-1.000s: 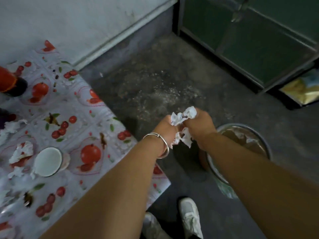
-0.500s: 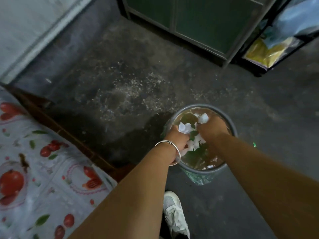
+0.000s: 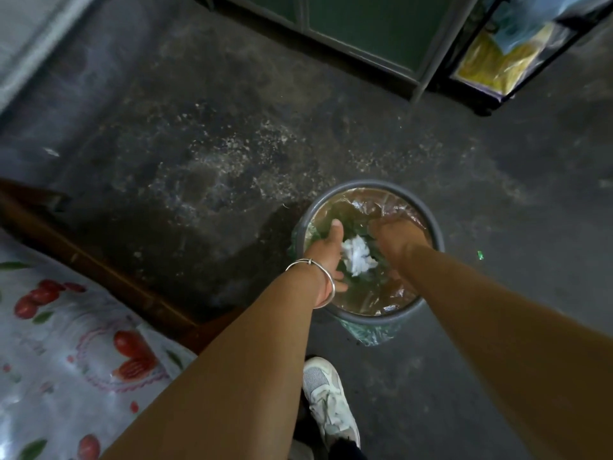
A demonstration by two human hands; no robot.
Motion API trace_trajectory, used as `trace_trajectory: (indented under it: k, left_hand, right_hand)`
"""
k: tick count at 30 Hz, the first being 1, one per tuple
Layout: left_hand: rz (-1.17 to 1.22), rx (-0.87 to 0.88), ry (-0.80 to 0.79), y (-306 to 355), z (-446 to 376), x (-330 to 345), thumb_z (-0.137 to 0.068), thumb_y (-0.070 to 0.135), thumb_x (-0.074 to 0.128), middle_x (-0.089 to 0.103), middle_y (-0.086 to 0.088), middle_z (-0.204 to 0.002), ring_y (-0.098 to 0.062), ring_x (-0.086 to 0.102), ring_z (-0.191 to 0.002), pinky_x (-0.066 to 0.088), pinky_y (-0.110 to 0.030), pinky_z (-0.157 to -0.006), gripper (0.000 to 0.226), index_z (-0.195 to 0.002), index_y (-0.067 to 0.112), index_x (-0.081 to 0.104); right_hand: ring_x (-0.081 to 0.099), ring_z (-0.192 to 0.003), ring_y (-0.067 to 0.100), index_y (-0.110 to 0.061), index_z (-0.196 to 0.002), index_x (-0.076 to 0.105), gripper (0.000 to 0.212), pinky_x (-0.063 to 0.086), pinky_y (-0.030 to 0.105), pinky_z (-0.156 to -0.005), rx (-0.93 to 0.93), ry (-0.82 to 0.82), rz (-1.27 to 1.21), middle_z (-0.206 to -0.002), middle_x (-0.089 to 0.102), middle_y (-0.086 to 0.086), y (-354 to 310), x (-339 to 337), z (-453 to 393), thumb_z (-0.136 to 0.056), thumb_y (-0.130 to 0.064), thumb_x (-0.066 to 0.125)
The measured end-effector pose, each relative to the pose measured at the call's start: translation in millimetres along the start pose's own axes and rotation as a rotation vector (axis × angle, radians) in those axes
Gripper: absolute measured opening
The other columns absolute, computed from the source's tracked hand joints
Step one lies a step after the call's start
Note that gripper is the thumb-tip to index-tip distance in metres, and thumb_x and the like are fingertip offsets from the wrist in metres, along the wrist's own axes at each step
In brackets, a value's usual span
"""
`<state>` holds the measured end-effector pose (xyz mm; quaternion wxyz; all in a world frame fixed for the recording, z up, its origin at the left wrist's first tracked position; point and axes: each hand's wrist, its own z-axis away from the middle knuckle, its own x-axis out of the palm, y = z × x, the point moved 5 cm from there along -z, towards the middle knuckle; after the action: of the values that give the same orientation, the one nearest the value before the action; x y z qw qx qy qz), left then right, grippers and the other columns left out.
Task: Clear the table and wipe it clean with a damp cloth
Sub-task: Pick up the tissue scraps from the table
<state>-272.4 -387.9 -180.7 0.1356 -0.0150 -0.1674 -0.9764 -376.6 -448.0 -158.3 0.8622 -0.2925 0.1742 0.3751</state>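
A round grey waste bin (image 3: 435,239) with a thin plastic liner stands on the floor. Both my hands are down inside its mouth. My left hand (image 3: 326,252), a silver bangle on the wrist, has its thumb and fingers spread and holds nothing. My right hand (image 3: 398,242) hangs with relaxed fingers pointing down. A crumpled wad of white tissue (image 3: 357,259) sits between the two hands, free of both, over green scraps in the bin. The table (image 3: 69,343), covered by a fruit-print plastic cloth, fills the lower left corner.
The table's wooden edge (image 3: 99,267) runs diagonally left of the bin. My white shoe (image 3: 328,401) stands just below the bin. A green metal cabinet (image 3: 365,31) and a rack holding a yellow bag (image 3: 487,66) stand at the back. The concrete floor is dusty.
Both hands carried the tissue wad from beside the table to the bin, lowered into it and spread apart, letting the tissue go. The view turned right, away from the table.
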Motion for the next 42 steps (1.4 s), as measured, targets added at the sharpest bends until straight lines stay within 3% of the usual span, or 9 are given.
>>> trace_trajectory:
  k: [3,6,11,15,20,30,35,38,42]
  left_hand:
    - [0.007,0.015,-0.009,5,6,-6,-0.089,0.061,0.032,0.031,-0.013,-0.149,-0.039,0.039,-0.130,0.040,-0.055,-0.098,0.071,-0.143,0.015,0.027]
    - [0.035,0.061,-0.024,14,15,-19,-0.091,0.058,0.029,0.044,-0.015,-0.140,-0.033,0.047,-0.125,0.042,-0.053,-0.096,0.069,-0.141,0.010,0.032]
    - [0.166,0.231,0.031,33,43,-53,-0.098,0.045,0.023,0.055,-0.020,-0.127,-0.031,0.054,-0.115,0.046,-0.041,-0.093,0.058,-0.128,0.001,0.046]
    - [0.247,0.330,0.084,42,66,-87,-0.099,0.043,0.021,0.063,-0.015,-0.108,-0.024,0.059,-0.101,0.049,-0.033,-0.085,0.057,-0.123,0.001,0.050]
    - [0.388,0.433,0.198,48,99,-136,-0.099,0.042,0.025,0.064,-0.010,-0.093,-0.017,0.063,-0.083,0.053,-0.030,-0.076,0.050,-0.115,0.003,0.052]
    - [0.588,0.560,0.468,13,156,-254,-0.099,0.036,0.031,0.062,-0.009,-0.085,-0.018,0.061,-0.074,0.052,-0.031,-0.068,0.037,-0.105,0.006,0.051]
    - [0.699,0.571,0.528,-27,182,-298,-0.099,0.032,0.034,0.061,-0.010,-0.083,-0.017,0.059,-0.068,0.050,-0.025,-0.060,0.038,-0.108,0.002,0.054]
    - [0.756,0.576,0.579,-56,200,-327,-0.098,0.028,0.038,0.061,-0.009,-0.077,-0.018,0.059,-0.066,0.051,-0.029,-0.063,0.028,-0.094,0.007,0.056]
    - [0.768,0.558,0.620,-95,224,-362,-0.098,0.023,0.037,0.060,-0.008,-0.078,-0.017,0.059,-0.063,0.051,-0.026,-0.057,0.025,-0.099,0.006,0.055]
  right_hand:
    - [0.049,-0.121,0.039,0.004,-0.126,0.051,0.039,0.040,0.045,-0.103,-0.016,-0.026,-0.035,-0.130,0.053,0.025,-10,6,0,-0.099,-0.021,0.036]
    - [0.055,-0.114,0.040,0.001,-0.120,0.056,0.033,0.045,0.050,-0.099,-0.055,-0.039,-0.167,-0.123,0.058,0.025,-26,17,7,-0.095,-0.017,0.044]
    - [0.064,-0.090,0.031,-0.013,-0.103,0.061,0.018,0.055,0.040,-0.082,-0.162,-0.071,-0.305,-0.099,0.065,0.014,-67,28,30,-0.093,-0.016,0.047]
    - [0.057,-0.066,0.024,-0.017,-0.082,0.053,0.017,0.045,0.027,-0.053,-0.268,-0.167,-0.360,-0.081,0.062,0.010,-108,42,52,-0.096,-0.015,0.044]
    - [0.051,-0.045,0.019,-0.018,-0.077,0.050,0.023,0.035,0.022,-0.040,-0.378,-0.260,-0.361,-0.064,0.059,0.007,-157,69,84,-0.098,-0.014,0.041]
    - [0.051,-0.047,0.017,-0.017,-0.077,0.054,0.021,0.036,0.023,-0.043,-0.541,-0.424,-0.269,-0.065,0.059,0.008,-224,166,167,-0.096,-0.016,0.046]
    - [0.048,-0.037,0.009,-0.016,-0.073,0.052,0.023,0.034,0.019,-0.037,-0.605,-0.465,-0.191,-0.063,0.057,0.008,-233,217,205,-0.095,-0.011,0.047]
    - [0.049,-0.044,0.014,-0.013,-0.073,0.053,0.022,0.037,0.020,-0.040,-0.630,-0.500,-0.122,-0.066,0.058,0.010,-231,252,234,-0.094,-0.009,0.047]
    - [0.052,-0.048,0.017,-0.012,-0.074,0.053,0.019,0.040,0.024,-0.045,-0.687,-0.540,-0.016,-0.068,0.060,0.009,-227,293,276,-0.093,-0.010,0.048]
